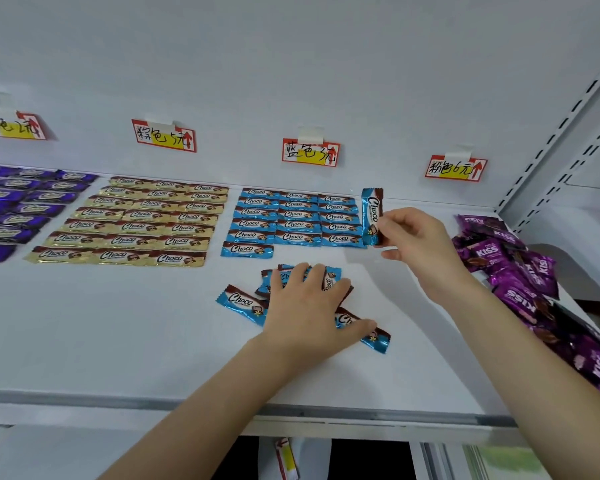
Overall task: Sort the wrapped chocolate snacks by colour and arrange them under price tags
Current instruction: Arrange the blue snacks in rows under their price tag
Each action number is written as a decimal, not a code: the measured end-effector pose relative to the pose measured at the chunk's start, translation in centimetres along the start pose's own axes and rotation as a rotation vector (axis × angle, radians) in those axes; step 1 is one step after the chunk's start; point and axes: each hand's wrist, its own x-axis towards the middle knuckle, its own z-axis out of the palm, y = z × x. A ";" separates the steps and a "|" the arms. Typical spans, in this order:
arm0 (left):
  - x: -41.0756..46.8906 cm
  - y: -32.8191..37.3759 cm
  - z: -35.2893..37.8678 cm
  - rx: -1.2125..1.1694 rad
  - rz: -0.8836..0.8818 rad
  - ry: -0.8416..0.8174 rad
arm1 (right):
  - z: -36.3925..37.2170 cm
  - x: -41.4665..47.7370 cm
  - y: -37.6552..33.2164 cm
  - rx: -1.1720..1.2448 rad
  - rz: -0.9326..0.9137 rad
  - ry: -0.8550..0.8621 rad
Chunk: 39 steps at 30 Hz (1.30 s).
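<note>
shelf edge [326,408], hands [309,306] past it

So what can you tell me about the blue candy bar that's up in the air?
The blue candy bar is a shiny foil packet, bright blue with a brown strip down one side and crimped ends. "Choco" is written on it in white letters. It stands upright, lifted off the white shelf, just to the right of the neat rows of blue bars. The right hand pinches its lower end between thumb and fingers; nothing else touches it.
</note>
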 end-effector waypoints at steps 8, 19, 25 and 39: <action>-4.2 -3.2 -0.2 -0.085 0.133 0.129 | 2.0 1.0 0.8 -0.384 -0.133 -0.240; -7.7 -5.3 -0.8 -0.162 0.057 0.390 | 6.2 -0.9 1.9 -0.812 -0.473 -0.187; -6.7 -4.9 -0.9 -0.126 -0.420 0.145 | 6.7 -2.6 2.0 -0.901 -0.500 -0.259; -6.7 -5.1 0.2 0.103 -0.289 0.114 | 7.9 -2.3 2.3 -0.957 -0.539 -0.302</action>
